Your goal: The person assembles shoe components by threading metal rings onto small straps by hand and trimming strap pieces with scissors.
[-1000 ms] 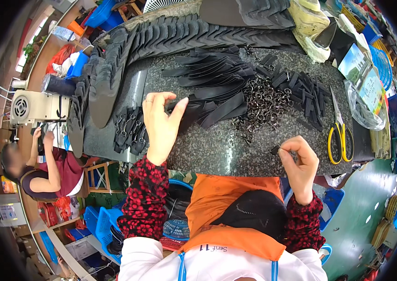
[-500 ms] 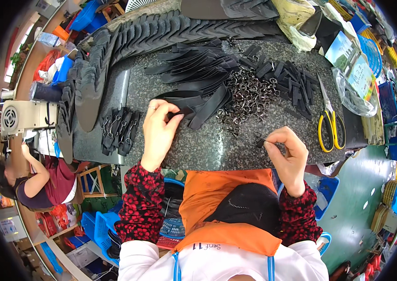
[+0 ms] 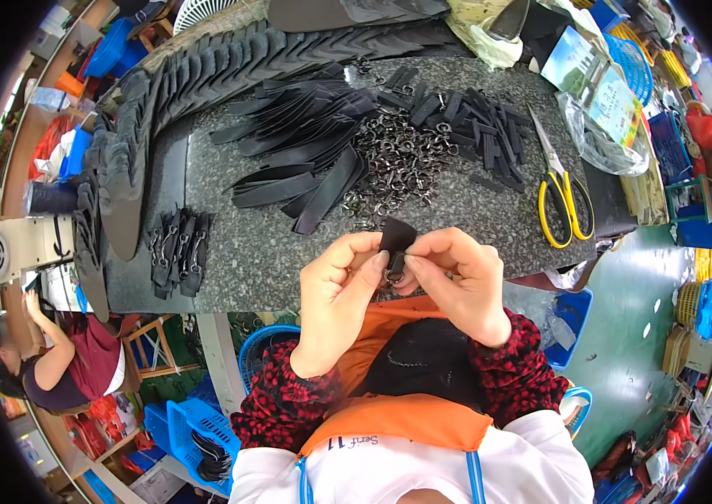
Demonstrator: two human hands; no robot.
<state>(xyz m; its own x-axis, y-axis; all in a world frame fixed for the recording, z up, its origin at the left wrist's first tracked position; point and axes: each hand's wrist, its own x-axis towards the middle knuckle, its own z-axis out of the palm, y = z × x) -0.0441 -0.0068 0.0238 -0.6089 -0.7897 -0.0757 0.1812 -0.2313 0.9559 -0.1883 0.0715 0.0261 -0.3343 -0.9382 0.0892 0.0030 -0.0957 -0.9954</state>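
In front of my body, at the table's near edge, my left hand (image 3: pixel 341 294) and my right hand (image 3: pixel 461 281) meet with fingertips pinched. Between them a short wide black strap (image 3: pixel 398 235) stands up, gripped by my left fingers. Just below it shows a metal ring (image 3: pixel 392 275) beside a small dark tab, at my right fingertips; the fingers partly hide how these parts meet. Beyond my hands lie a heap of metal swivel clasps (image 3: pixel 406 160), a pile of longer black straps (image 3: pixel 305 126) and many short black strips (image 3: pixel 490 139).
Yellow-handled scissors (image 3: pixel 564 197) lie at the right. Finished-looking straps with clasps (image 3: pixel 179 252) sit at the left. Overlapping dark sole-shaped pieces (image 3: pixel 230 71) line the stone table's (image 3: pixel 238 244) far and left sides. Another person (image 3: pixel 70 361) sits at far left.
My left hand has lifted a black strap from the pile and brought it right and nearer. My right hand has moved left with its small dark piece, and both hands now meet.
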